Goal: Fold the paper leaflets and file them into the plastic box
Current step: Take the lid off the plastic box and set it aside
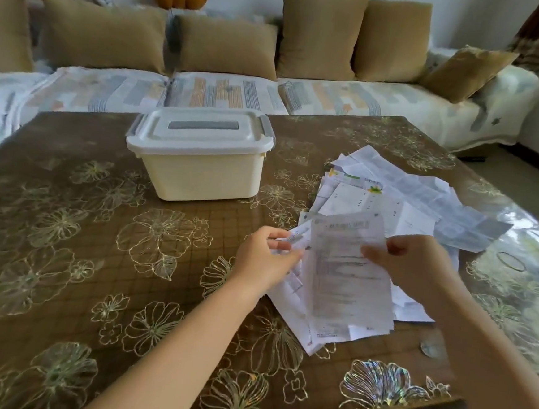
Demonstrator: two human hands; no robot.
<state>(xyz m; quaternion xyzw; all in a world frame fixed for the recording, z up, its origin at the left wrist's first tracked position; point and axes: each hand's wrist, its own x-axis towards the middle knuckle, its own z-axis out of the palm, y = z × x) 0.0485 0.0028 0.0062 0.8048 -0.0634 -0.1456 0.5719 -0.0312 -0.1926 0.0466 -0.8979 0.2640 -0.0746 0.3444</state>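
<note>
Stretching along the far side of the room, a sofa (225,91) carries a row of tan cushions (320,34) against its back. In front of it stands a brown table (64,252) with a glossy cover printed with gold flowers. A cream plastic box (206,173) sits on the far middle of the table, its white lid (199,131) on and the grey side clips up against it. To the right of the box, well apart from it, a loose pile of leaflets (407,196) lies spread flat and overlapping, reaching from the far right toward the near edge. Above the near part of the pile, one printed leaflet (346,275) is held unfolded. The right hand (418,264) grasps its right edge, thumb on the front. The left hand (264,258) pinches paper at the left edge, though I cannot tell whether that is the same sheet or another one.
</note>
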